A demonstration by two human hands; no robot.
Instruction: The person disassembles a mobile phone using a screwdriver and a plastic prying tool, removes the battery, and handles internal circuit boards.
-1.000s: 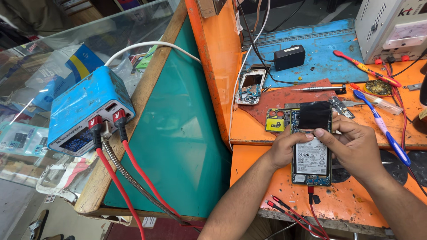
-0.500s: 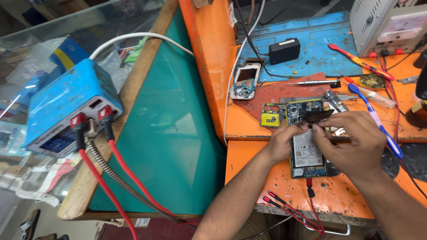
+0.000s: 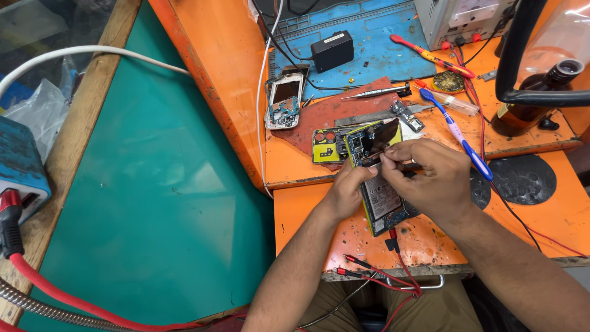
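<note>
Opened phone [image 3: 382,197] lying flat at centre of the frame on the orange bench [image 3: 541,227], back cover off, battery and circuit board exposed. Left hand [image 3: 347,190] steadying its left edge, fingertips pressed together at the upper board. Right hand [image 3: 433,175] over the upper half, grip pinching a thin black flap [image 3: 382,134] that stands up from the board, probably a flex or shield piece.

Likely light and thin, stiff in the frame but fragile inside; the flap soft and easy to tear. Better to take hold at the frame edges, not on the board, and to lift the flap only by its free end, gently.

White label on the battery, rectangular, below the fingers; print too small to tell. Small yellow part [image 3: 326,146] just left of the phone. Second opened phone [image 3: 284,101] at upper centre, on a red-brown mat. Black rectangular block [image 3: 332,50] with a pale label on the blue mat above. Brown bottle [image 3: 525,101] with a yellowish label at upper right. Blue box [image 3: 18,166] at the left edge.
</note>
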